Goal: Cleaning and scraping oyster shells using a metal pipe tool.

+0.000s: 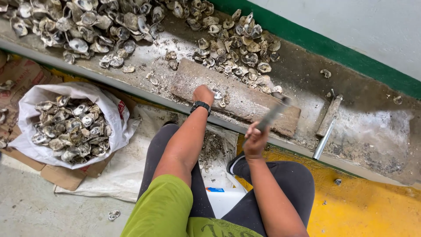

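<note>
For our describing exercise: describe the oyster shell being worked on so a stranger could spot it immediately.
Find the long grey bench under the green wall stripe, then the wooden board lying on it. The shell sits on that board, alone beside the left hand, apart from the heaped shells behind.

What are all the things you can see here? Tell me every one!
oyster shells: too many to count, grey-white, heaped along the ledge
sack of shells: one, white, on the floor at left
wooden block: one, brown, on the ledge
single oyster: one, grey, on the block beside the left hand
metal bars: two, grey and rusty, on the ledge at right
cardboard: flattened, brown, under the sack
watch: one, black, left wrist
left hand: resting on the block
right hand: gripping a blurred tool
</note>
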